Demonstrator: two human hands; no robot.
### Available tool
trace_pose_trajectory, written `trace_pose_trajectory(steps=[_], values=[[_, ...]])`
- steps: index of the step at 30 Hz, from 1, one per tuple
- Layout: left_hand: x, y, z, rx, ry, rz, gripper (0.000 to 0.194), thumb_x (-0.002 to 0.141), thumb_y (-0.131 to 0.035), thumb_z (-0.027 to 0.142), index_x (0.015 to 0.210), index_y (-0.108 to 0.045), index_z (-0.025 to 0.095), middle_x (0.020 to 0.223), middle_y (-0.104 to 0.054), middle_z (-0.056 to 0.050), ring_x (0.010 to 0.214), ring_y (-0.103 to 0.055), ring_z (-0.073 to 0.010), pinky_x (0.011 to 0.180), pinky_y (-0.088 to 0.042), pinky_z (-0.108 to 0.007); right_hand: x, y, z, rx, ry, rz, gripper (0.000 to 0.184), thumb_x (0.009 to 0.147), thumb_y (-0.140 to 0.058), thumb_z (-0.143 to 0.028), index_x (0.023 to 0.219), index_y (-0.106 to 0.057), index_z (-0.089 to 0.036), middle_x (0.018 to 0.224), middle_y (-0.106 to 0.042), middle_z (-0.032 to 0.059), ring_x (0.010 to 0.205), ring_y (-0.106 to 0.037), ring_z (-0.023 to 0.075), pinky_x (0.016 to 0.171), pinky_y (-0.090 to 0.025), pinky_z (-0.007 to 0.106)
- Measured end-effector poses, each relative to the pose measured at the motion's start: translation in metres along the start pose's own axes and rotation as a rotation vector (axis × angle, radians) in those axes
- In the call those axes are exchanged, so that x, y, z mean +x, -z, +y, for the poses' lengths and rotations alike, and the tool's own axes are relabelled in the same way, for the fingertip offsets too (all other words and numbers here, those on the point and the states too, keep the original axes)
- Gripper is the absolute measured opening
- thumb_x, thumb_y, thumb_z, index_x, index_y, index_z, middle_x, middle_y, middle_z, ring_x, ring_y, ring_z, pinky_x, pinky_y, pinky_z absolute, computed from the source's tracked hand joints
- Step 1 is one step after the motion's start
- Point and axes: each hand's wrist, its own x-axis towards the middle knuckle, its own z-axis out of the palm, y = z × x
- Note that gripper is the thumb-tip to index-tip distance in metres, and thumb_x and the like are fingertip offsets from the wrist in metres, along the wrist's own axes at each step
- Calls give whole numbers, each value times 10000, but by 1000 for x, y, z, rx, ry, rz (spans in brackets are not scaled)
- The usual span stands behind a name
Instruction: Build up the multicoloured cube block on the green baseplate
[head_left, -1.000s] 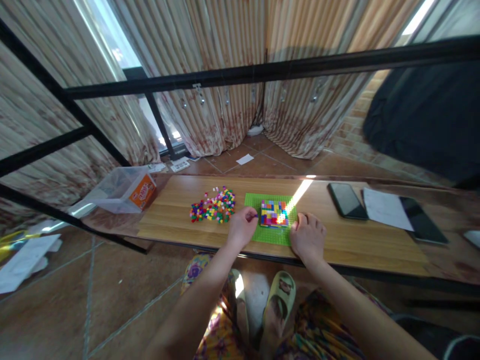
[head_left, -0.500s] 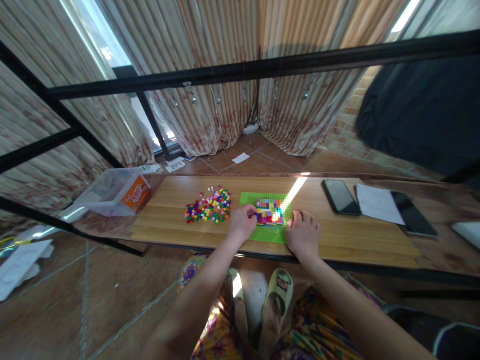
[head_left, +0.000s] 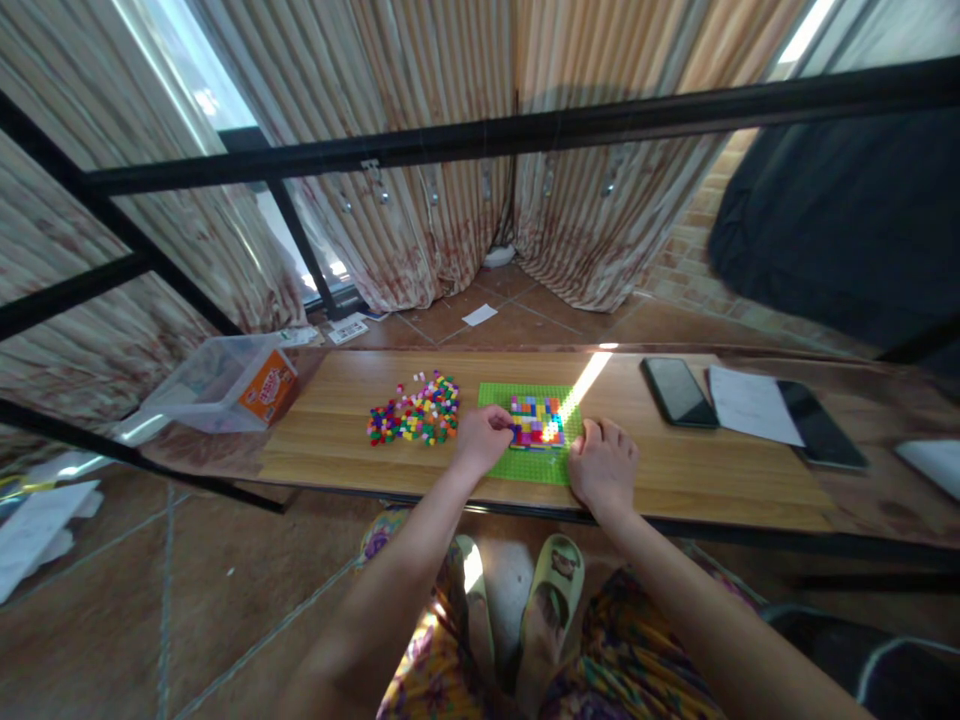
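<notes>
A green studded baseplate [head_left: 529, 468] lies on the wooden table, bearing a block of small multicoloured building bricks [head_left: 536, 422]. My left hand [head_left: 482, 438] is over the plate's left side, thumb and forefinger pinched on a small dark purple-blue brick [head_left: 513, 430] at the left edge of the built block. Whether that brick is seated on the studs cannot be made out. At the plate's right edge my right hand [head_left: 604, 466] rests with curled fingers, thumb side gripping the rim. A heap of loose coloured bricks [head_left: 420, 412] lies left of the plate.
A clear plastic box [head_left: 217, 385] with an orange label stands at the table's left end. To the right lie a phone [head_left: 679, 391], a white sheet of paper [head_left: 750, 402] and a second dark device [head_left: 823, 425]. A black metal bar [head_left: 450, 145] crosses beyond the table.
The whole view has shifted slightly. Both hands keep nearly the same places on the baseplate, the left still pinching at the block's left edge.
</notes>
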Motion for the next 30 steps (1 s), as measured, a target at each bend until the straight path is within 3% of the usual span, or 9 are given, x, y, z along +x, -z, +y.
trace_pose_trajectory(steps=[13,23,30], values=[[-3,-8,-2,25,-14,60,144,689,-584,40,715,-677,146,681,-689,-14,653,-635,-133,645,-506,-248,1,0,0,18,-4,-7,306,898,-404,-248,1144,-554,-144,1183,-554,152,1116,-422,287,924,-282,403],[-6,-6,-6,-195,55,61,222,683,-595,7,847,-675,133,775,-704,-38,705,-647,-126,715,-531,-257,1,0,0,0,-8,-5,305,914,-396,-267,1144,-557,-147,1189,-559,142,1117,-431,282,927,-272,389],[-2,-12,-13,-376,198,73,124,771,-608,165,840,-705,130,714,-696,-34,608,-614,-112,608,-501,-230,1,-1,1,-11,-4,0,299,915,-406,-265,1140,-561,-144,1188,-561,138,1124,-433,282,925,-276,384]])
